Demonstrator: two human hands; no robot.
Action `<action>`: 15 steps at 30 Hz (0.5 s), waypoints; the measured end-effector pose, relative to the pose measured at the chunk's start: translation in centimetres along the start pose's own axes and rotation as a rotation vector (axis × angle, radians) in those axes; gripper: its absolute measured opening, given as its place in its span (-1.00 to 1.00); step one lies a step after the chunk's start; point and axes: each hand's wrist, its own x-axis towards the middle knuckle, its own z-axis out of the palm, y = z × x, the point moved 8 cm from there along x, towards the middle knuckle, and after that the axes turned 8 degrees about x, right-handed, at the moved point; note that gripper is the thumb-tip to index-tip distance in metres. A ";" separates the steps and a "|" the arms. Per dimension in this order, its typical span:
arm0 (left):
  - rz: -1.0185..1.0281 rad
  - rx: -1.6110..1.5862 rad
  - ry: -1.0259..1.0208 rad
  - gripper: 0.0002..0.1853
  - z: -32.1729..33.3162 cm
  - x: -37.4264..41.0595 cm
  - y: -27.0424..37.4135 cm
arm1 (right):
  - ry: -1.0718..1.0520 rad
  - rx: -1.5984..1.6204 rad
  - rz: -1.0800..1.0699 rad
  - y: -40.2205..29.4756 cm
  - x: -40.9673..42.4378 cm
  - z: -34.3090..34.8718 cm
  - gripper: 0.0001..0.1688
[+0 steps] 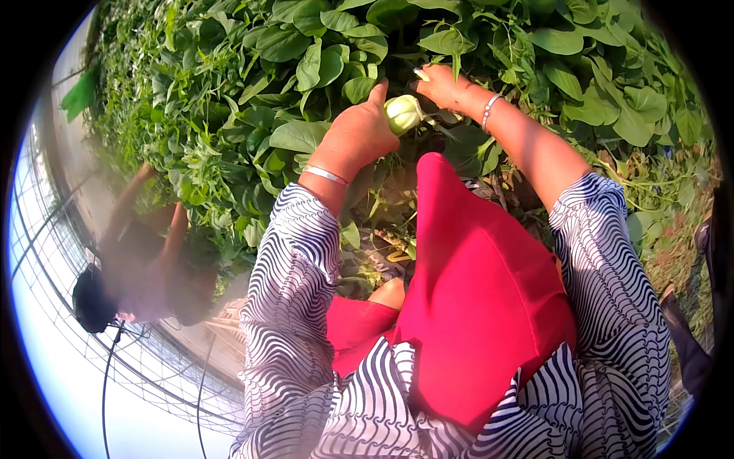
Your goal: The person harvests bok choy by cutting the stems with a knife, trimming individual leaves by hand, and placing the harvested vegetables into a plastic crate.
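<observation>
My left hand (364, 129) is closed around the base of a pale green leafy vegetable bunch (403, 113), its white-green stem ends turned towards my right hand and its index finger stretched out over the leaves. To the right, my right hand (441, 86) reaches in among the green plants, its fingers bent. A small whitish piece (421, 74) shows at its fingers; whether it is a tool or a stem I cannot tell. Broad green leaves (298, 136) lie beside my left hand and partly hide what is under both hands.
Dense leafy plants (281, 43) fill the ground ahead. Loose stems and weeds (659, 183) lie at the right. Another person (143, 264) bends over the plants at the left, near a greenhouse frame (51, 229). Red cloth (481, 298) covers my lap.
</observation>
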 end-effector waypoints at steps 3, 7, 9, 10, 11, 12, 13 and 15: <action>-0.126 0.192 0.048 -0.12 -0.6 1.5 -5.1 | -0.018 -0.017 0.193 2.0 2.4 -2.4 -0.67; -0.200 0.170 0.082 -0.13 1.0 0.1 -11.1 | 0.092 0.547 0.335 2.3 -0.5 -2.1 -0.67; -0.243 0.116 0.023 -0.13 2.1 -0.9 -12.0 | 0.034 0.481 0.222 0.3 -3.0 -0.6 -0.71; -0.269 0.124 0.047 -0.13 2.6 -0.9 -12.0 | -0.036 0.441 0.253 0.0 -4.6 0.8 -0.71; -0.265 0.136 0.058 -0.13 3.1 -1.0 -12.0 | -0.107 0.401 0.284 -0.1 -5.8 2.1 -0.69; -0.262 0.151 0.069 -0.13 3.3 -1.3 -11.8 | -0.231 0.310 0.281 -0.4 -6.7 3.5 -0.69; -0.260 0.166 0.080 -0.14 3.5 -1.5 -11.7 | -0.356 0.218 0.277 -0.5 -7.3 4.8 -0.70; -0.260 0.191 0.095 -0.15 3.8 -2.0 -11.8 | -0.279 0.200 0.247 -0.6 -6.4 5.5 -0.66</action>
